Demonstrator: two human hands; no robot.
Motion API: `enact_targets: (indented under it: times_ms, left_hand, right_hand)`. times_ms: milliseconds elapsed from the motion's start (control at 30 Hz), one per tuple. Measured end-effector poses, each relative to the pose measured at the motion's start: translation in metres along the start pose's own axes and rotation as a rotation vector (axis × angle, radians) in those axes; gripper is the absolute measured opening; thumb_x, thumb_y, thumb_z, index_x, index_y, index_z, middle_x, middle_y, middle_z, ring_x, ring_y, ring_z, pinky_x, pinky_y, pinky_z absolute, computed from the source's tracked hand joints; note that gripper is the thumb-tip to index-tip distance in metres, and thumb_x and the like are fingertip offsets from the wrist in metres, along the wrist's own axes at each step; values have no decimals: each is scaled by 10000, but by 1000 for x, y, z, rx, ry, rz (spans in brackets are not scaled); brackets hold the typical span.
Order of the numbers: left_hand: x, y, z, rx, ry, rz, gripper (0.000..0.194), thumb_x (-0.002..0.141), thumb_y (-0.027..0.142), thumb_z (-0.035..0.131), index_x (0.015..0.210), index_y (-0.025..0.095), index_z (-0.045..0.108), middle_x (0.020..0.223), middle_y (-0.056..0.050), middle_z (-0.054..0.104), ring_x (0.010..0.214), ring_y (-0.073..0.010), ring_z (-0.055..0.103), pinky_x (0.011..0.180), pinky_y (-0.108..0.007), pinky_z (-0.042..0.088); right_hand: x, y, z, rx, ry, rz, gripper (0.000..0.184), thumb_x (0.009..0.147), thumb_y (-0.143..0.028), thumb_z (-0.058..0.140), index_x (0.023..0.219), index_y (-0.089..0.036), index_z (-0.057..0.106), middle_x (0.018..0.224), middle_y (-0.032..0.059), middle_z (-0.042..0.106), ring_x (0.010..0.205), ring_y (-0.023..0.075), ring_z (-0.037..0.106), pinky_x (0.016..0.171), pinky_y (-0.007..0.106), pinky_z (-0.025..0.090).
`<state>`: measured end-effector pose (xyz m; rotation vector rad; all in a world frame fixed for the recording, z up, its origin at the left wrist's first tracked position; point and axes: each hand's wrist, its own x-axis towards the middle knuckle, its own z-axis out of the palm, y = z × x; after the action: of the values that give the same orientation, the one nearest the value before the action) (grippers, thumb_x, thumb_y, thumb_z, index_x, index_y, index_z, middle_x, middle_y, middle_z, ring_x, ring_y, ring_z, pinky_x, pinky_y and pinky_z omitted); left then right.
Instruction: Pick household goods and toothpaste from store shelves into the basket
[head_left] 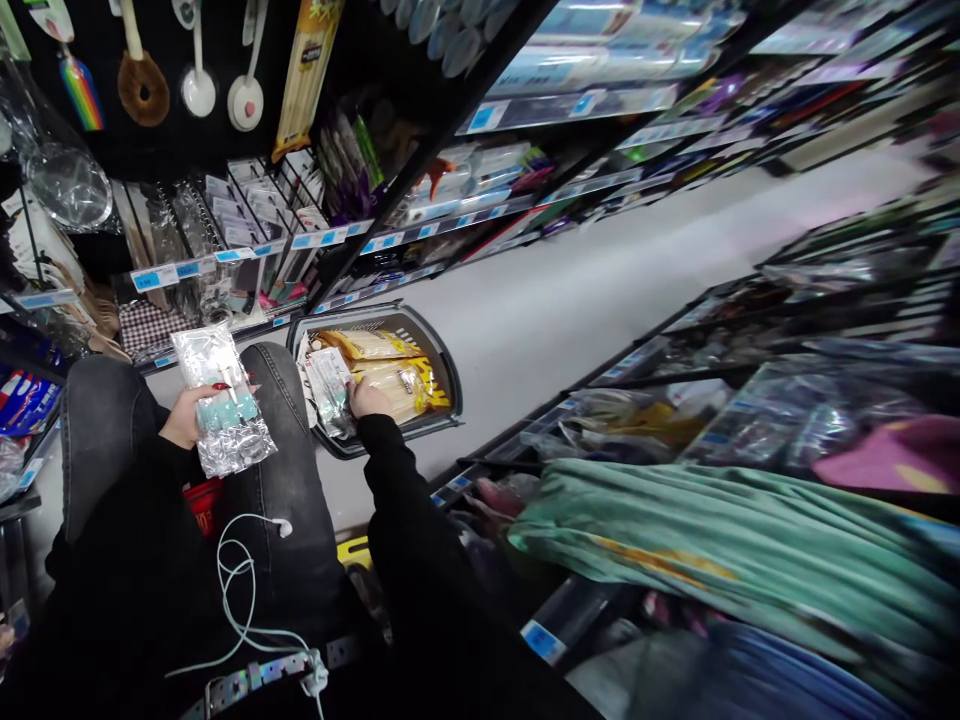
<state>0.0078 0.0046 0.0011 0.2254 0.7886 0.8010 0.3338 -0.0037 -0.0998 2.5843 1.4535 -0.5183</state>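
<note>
My left hand (pixel 182 418) is closed on a clear plastic packet (pixel 238 455) with pale teal contents, held over my thighs. The kind of item inside is not clear. My right hand (pixel 370 398) reaches into a dark shopping basket (pixel 451 365) on the floor. Its curled fingers are at the edge of a clear packet with a white card (pixel 328 375), and the fingertips are partly hidden. Beside that hand in the basket lie yellow-and-clear packs of light wooden sticks (pixel 401 392), which look like chopsticks.
Shelves with a price rail (pixel 180 272) and hanging brushes (pixel 142 88) stand in front. A floor aisle (pixel 510 320) runs to the upper right. Low shelves with a green cloth item (pixel 675 520) line the right. A white earphone cord (pixel 244 600) dangles over my lap.
</note>
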Motion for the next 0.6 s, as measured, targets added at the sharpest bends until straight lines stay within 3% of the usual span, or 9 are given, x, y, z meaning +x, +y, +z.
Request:
enact_targets:
  times_ms: [167,233,433,533,600]
  left_hand:
    - [2,-1,-1,7,6,1,538,659,143,540,1181,29,605,952,-156,730,948,-319,678,865,-429,528]
    - [2,-2,-1,15,-6,-25,535,663,162,535,1176,26,605,968,-165,726,947,-321,678,858,-434,529]
    - [3,-3,2,-8,-17,2,423,650,121,549,1040,4,662,872,-158,738,959,-327,674,906,-442,508]
    - [3,-2,3,-16,45,27,348,649,100,537,954,34,689,777,-121,739,918,-310,688,890,-418,521]
    - [3,-2,3,-24,76,29,312,664,103,527,923,60,697,747,-99,737,903,-300,692,881,-406,528]
  right_hand:
    - [-3,-11,-18,-2,76,88,460,949,-384,360,1126,2,537,1061,302,607,976,334,612,800,405,410]
    - [-17,-24,-32,6,101,70,423,952,-375,348,1093,-39,562,1054,272,622,968,311,618,784,377,416]
    - [-110,-101,-72,394,130,-458,386,913,-542,388,844,-211,573,727,47,657,694,198,620,645,279,401]
    - [-145,-136,-76,453,14,-529,438,769,-633,581,894,-215,541,766,44,667,697,208,628,611,272,394]
    - [-152,-149,-72,480,-64,-524,501,692,-594,688,957,-203,520,840,61,677,736,217,637,628,272,405]
